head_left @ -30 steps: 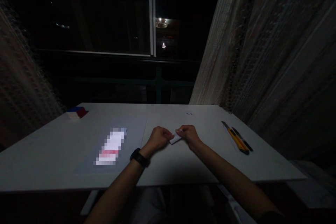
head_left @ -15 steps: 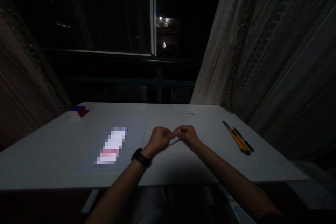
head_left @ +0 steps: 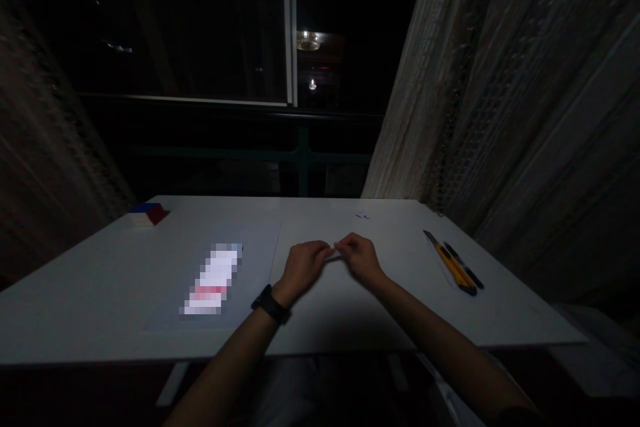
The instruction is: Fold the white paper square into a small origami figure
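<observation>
Both my hands meet over the middle of the white table (head_left: 100,293). My left hand (head_left: 303,265), with a black watch on the wrist, is closed in a pinch on one end of a small white piece of paper (head_left: 334,251). My right hand (head_left: 359,256) pinches the other end. Only a thin sliver of the paper shows between the fingertips; the rest is hidden by my fingers. The room is very dark.
A grey mat (head_left: 250,240) with a blurred white and red thing (head_left: 213,278) lies left of my hands. A yellow utility knife (head_left: 449,262) and a black pen (head_left: 464,266) lie at the right. A red, white and blue block (head_left: 146,213) sits far left. Curtains hang on both sides.
My hands have drawn closer together and moved slightly away from me. Less of the white paper shows between them than before.
</observation>
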`<state>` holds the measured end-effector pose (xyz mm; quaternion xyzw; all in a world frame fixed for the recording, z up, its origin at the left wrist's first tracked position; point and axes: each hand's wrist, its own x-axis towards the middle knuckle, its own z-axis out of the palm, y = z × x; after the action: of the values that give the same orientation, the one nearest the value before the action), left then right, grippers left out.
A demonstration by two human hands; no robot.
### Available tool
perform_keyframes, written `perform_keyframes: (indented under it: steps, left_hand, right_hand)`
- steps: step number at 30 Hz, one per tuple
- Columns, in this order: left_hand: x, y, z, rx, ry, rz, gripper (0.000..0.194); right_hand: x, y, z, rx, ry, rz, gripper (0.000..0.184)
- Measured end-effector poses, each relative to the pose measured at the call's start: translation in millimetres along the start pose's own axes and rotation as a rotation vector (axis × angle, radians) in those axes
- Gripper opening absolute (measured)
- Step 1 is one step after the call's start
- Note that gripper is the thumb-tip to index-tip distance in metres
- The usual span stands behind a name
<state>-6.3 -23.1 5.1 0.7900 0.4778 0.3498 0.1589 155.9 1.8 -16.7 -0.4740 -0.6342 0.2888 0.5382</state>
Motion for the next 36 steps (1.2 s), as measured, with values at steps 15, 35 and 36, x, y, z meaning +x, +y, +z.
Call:
perform_keyframes:
  steps: [15,35,36]
  left_hand:
    - [21.0,-20.5,20.6,-0.311,0.224,-0.291,0.036]
    - [34.8,-25.6,22.6,-0.346,0.221,-0.156,0.018]
    - [33.8,-24.2,22.0,-0.324,0.22,-0.145,0.018]
  right_hand:
    - [2.0,4.5,10.8,0.496,-0.007,0.304,0.031]
    - [28.8,8.2,8.9,0.464,-0.181,0.287,0.037]
    - [27.8,8.7,8.9,0.473,-0.184,0.284,0.037]
